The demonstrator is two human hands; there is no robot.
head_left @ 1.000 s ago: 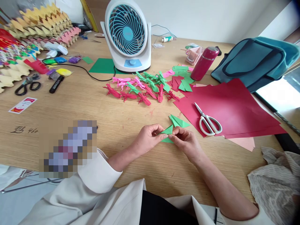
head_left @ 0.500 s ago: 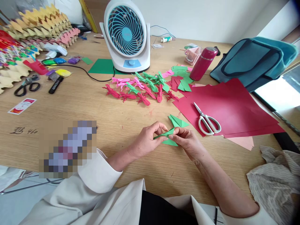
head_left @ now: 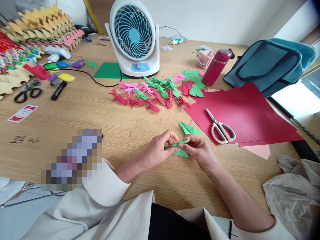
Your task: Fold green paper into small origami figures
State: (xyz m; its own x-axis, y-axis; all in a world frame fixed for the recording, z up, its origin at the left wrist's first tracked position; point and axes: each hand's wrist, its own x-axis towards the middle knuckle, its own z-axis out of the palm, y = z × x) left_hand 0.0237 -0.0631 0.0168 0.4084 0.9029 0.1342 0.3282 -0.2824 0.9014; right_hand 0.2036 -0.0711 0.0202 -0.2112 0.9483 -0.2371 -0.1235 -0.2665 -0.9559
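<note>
Between both hands, just above the wooden table (head_left: 100, 116), is a narrow piece of folded green paper (head_left: 173, 145). My left hand (head_left: 160, 149) pinches its left end between thumb and fingers. My right hand (head_left: 199, 150) pinches the right end, with the thumb on the near side. Part of the paper is hidden behind the fingertips. Below the pinched strip a flat green paper (head_left: 183, 153) shows; whether it is joined to the strip I cannot tell. Another folded green piece (head_left: 189, 128) lies on the table just beyond my right hand.
White-handled scissors (head_left: 221, 128) rest on red sheets (head_left: 250, 113) at the right. Folded green, pink and red figures (head_left: 152, 95) lie beyond my hands, before a fan (head_left: 135, 36). A red bottle (head_left: 217, 67) and teal bag (head_left: 270, 65) stand back right. A pixelated object (head_left: 75, 156) is at left.
The green paper between my fingers has tilted slightly and looks narrower, and my right fingertips have shifted a little. Both hands keep their hold.
</note>
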